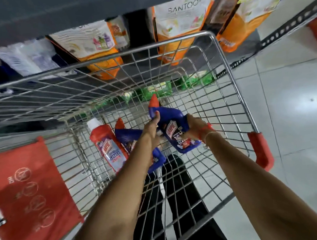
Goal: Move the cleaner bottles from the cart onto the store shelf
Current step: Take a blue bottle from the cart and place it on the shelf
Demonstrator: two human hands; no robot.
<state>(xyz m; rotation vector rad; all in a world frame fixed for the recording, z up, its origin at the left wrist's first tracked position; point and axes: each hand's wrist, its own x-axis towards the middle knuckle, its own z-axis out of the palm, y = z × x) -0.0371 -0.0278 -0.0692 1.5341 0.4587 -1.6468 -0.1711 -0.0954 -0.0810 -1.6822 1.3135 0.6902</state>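
Note:
Both my arms reach down into the wire cart (223,56). A blue cleaner bottle (171,127) with a red cap is lifted above the cart floor; my right hand (193,128) grips its body and my left hand (152,126) presses against its neck side. A second blue bottle (128,137) lies partly hidden under my left forearm. Beside it on the left lies a red bottle (108,146) with a white cap. The store shelf (80,7) runs across the top, just beyond the cart.
Orange and white pouches (180,27) and white packs (24,58) hang or stand on the shelf. Green packs (160,89) sit on a lower level. A red child-seat flap (23,196) is at the left, a red handle end (260,151) at the right. White tiled floor (297,122) lies right.

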